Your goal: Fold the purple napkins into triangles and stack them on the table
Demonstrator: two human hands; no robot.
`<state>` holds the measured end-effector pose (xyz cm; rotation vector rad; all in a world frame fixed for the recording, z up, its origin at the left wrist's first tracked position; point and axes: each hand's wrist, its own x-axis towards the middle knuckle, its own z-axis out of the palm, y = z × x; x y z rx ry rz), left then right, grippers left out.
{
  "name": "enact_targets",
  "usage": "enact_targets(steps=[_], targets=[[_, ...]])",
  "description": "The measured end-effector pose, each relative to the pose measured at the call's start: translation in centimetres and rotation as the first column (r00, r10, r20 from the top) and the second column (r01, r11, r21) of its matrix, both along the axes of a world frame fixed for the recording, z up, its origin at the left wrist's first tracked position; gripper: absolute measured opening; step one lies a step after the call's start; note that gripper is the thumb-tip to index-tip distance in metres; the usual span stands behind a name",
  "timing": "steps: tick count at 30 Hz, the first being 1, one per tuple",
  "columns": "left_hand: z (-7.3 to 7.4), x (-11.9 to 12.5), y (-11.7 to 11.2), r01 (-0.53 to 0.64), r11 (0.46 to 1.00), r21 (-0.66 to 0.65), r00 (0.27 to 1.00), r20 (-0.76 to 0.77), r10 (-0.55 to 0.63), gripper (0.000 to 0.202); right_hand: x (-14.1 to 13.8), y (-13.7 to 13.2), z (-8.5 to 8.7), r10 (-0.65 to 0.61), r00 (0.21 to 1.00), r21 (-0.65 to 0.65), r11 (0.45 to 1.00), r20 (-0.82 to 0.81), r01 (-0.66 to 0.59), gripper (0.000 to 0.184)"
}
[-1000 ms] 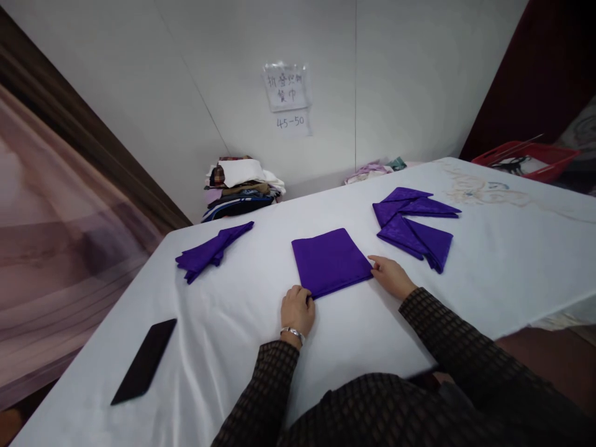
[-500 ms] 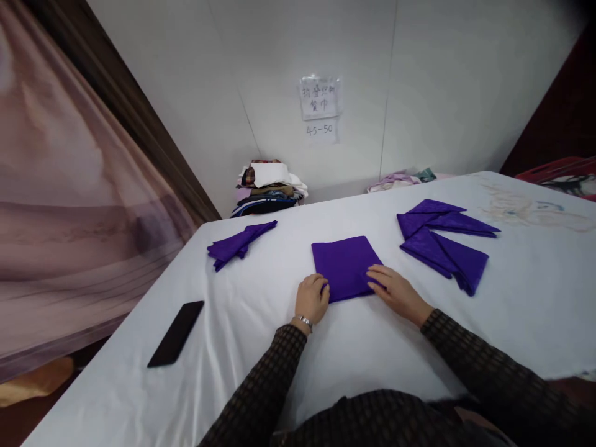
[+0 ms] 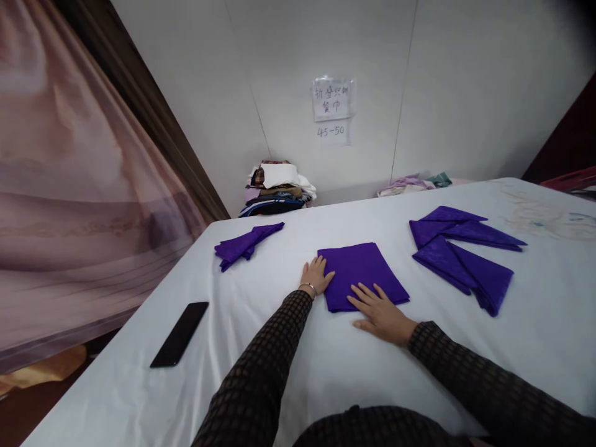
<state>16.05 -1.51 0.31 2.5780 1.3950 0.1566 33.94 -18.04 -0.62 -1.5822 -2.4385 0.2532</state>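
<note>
A purple cloth napkin (image 3: 358, 267), folded into a flat square, lies in front of me on the white-covered table. At its left edge rests my left hand (image 3: 316, 275), fingers extended and touching the cloth. My right hand (image 3: 382, 315) is spread over the near edge, its fingertips lying on the napkin. Both hands are open. To the right lie two folded purple napkins (image 3: 470, 273) with pointed ends, partly overlapping. Another purple napkin (image 3: 246, 244), gathered into a narrow fan-like shape, lies at the left.
A black phone-like slab (image 3: 179, 335) lies on the white tablecloth (image 3: 251, 347) at the left. Behind the table's far edge is a stack of folded clothes (image 3: 277, 189). Paper signs (image 3: 332, 102) hang on the wall. A pinkish curtain (image 3: 69, 205) borders the left side.
My left hand has slid up along the napkin's left edge. My right hand has moved from the right edge to the near edge, fingers now spread. The napkin lies flatter.
</note>
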Motion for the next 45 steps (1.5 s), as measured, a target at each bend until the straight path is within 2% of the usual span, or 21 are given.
enact_targets(steps=[8,12,17,19,21,24,27,30,34,38,42,45], targets=[[0.6,1.1,2.2,-0.025,1.0,-0.001,1.0,-0.009,0.025,0.062,0.0,0.0,0.4,0.001,0.999,-0.042,0.999,-0.045,-0.003,0.063],[0.0,1.3,3.4,-0.045,0.999,-0.031,0.998,-0.042,0.044,0.063,0.0,0.1,0.4,0.005,0.997,-0.042,0.999,-0.076,-0.009,0.064],[-0.5,1.0,4.1,-0.057,0.998,-0.041,0.998,0.002,0.057,0.062,-0.2,0.1,0.8,-0.008,0.997,-0.067,0.998,-0.071,0.004,0.066],[-0.1,0.9,3.6,-0.104,0.994,-0.033,0.992,0.075,0.106,0.062,-0.2,0.1,0.9,-0.014,0.997,-0.073,0.997,-0.079,0.008,0.066],[0.5,0.7,2.0,-0.108,0.994,0.011,0.98,0.168,0.105,0.059,-0.2,0.1,0.9,-0.016,0.996,-0.081,0.997,-0.088,0.009,0.066],[1.2,-0.1,-2.0,0.058,0.991,0.123,0.962,0.257,-0.089,0.05,-0.2,0.2,1.1,-0.021,0.993,-0.106,0.994,-0.118,0.008,0.069],[1.2,-1.5,-6.2,0.245,0.95,0.193,0.923,0.255,-0.29,0.044,0.6,-0.2,1.5,-0.067,0.98,-0.099,0.994,-0.187,0.049,0.07],[0.9,-2.6,-8.7,0.313,0.927,0.206,0.912,0.208,-0.354,0.038,2.3,-1.0,1.6,-0.151,0.966,-0.03,0.988,-0.208,0.148,0.061],[0.8,-2.7,-9.3,0.36,0.905,0.228,0.916,0.1,-0.389,0.021,5.4,-2.4,1.1,-0.245,0.957,0.007,0.969,-0.155,0.249,0.048],[0.9,-2.2,-8.9,0.398,0.882,0.252,0.914,-0.035,-0.403,0.015,6.6,-3.4,1.0,-0.244,0.964,-0.034,0.97,-0.11,0.242,0.045],[1.9,-4.4,-7.5,0.363,0.892,0.271,0.93,-0.048,-0.364,0.019,3.5,-4.8,1.5,-0.224,0.969,-0.078,0.973,-0.104,0.217,0.049],[2.6,-8.0,-5.8,0.29,0.916,0.276,0.956,-0.046,-0.289,0.024,-0.9,-6.5,1.9,-0.095,0.98,-0.123,0.99,-0.177,0.074,0.053]])
